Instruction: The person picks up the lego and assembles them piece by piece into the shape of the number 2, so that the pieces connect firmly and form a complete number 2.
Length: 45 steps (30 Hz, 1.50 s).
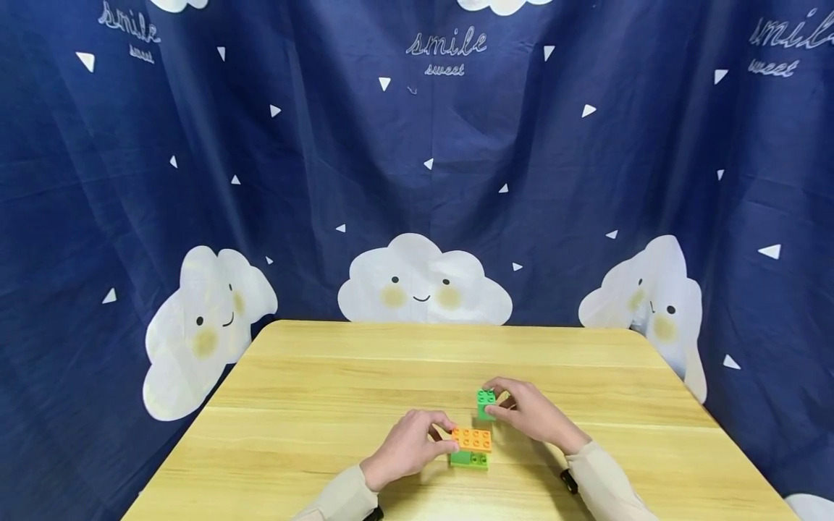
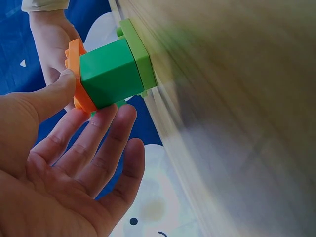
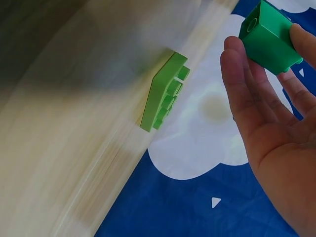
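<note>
At the table's front middle, my left hand (image 1: 410, 443) pinches an orange brick (image 1: 472, 439) between thumb and fingers. That flat orange brick sits on a darker green block (image 2: 111, 71), which sits on a light green flat brick (image 2: 138, 54) with bare studs beside it. Farther back and to the right, my right hand (image 1: 531, 412) holds a separate green block (image 1: 486, 405) with studs on top in the head view. The right wrist view shows the block (image 3: 269, 39) between thumb and fingers, raised off the table. My right palm faces the camera there.
Another light green studded brick (image 3: 163, 91) lies on the table in the right wrist view; I cannot make it out in the head view. The wooden table (image 1: 326, 391) ends at a dark blue curtain (image 1: 365, 188) with clouds and triangles.
</note>
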Each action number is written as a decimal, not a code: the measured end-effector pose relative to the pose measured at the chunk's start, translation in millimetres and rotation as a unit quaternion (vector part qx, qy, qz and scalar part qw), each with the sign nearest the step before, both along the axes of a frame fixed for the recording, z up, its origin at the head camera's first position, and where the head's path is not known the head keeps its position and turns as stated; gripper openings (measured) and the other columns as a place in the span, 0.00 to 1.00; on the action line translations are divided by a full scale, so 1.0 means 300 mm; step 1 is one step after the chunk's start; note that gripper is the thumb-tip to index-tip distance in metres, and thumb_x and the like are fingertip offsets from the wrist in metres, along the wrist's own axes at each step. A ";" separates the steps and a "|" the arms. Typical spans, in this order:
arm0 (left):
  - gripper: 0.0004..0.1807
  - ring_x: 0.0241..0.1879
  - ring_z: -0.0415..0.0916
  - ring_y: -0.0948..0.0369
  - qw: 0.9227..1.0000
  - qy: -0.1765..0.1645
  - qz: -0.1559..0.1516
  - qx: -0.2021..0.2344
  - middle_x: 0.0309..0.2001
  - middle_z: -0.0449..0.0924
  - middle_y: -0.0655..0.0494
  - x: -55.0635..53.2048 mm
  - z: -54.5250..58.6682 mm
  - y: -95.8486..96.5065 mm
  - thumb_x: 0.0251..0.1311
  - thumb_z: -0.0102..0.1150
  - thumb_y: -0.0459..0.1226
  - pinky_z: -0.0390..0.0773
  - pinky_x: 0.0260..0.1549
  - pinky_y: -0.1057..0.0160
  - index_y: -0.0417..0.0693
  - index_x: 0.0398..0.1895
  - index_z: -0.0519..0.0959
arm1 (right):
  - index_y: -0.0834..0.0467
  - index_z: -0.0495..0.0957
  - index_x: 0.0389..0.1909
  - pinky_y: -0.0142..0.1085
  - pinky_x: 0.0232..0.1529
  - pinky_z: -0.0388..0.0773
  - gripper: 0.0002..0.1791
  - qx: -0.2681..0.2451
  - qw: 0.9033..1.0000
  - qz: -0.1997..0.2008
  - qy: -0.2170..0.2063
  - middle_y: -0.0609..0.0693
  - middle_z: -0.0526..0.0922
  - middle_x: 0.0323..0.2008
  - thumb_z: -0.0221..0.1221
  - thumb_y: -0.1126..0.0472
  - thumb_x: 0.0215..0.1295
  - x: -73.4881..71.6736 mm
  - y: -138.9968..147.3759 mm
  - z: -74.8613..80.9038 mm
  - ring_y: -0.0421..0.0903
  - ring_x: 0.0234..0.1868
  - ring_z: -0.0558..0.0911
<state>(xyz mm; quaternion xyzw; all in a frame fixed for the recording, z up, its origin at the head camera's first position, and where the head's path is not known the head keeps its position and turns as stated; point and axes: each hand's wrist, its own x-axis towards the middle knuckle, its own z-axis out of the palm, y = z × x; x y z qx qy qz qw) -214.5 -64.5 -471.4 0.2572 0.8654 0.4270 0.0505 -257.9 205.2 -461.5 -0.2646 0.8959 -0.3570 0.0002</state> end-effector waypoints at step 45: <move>0.10 0.31 0.79 0.72 1.000 0.000 0.005 0.001 0.39 0.87 0.64 0.004 -0.003 -0.004 0.59 0.74 0.43 0.77 0.30 0.70 0.54 0.42 0.87 | 0.50 0.78 0.57 0.33 0.41 0.85 0.18 -0.017 1.000 0.014 0.014 0.44 0.85 0.47 0.62 0.47 0.72 0.130 0.013 0.081 0.36 0.39 0.86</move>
